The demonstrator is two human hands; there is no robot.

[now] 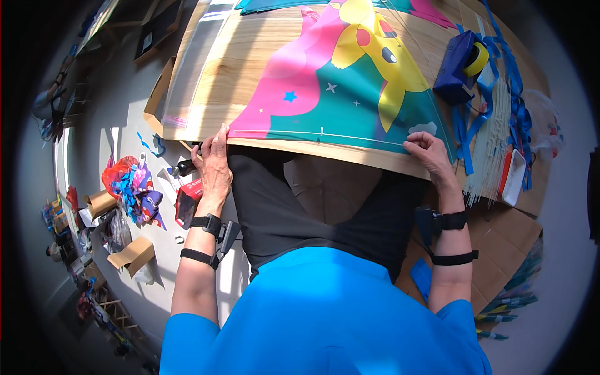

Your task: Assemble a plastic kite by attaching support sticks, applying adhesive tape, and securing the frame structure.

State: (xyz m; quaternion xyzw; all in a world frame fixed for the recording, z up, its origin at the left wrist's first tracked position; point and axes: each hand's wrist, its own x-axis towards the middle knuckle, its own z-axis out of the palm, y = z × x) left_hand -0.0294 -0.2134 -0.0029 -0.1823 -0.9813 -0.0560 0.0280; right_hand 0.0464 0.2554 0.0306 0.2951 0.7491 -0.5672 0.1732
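White rod [362, 140] on near edge of sheet [300, 81], surface [228, 87] | twelve o'clock from you | axis nine-to-three | your left hand [215, 162] at nine-o'clock corner, grip unclear | your right hand [430, 156] pinching three-o'clock end

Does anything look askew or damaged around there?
The printed sheet shows no obvious damage. The blue ribbon looks messy, lying in loose, tangled loops beside the tape dispenser. On the floor at left, an open cardboard box lies among scattered things, which looks untidy.
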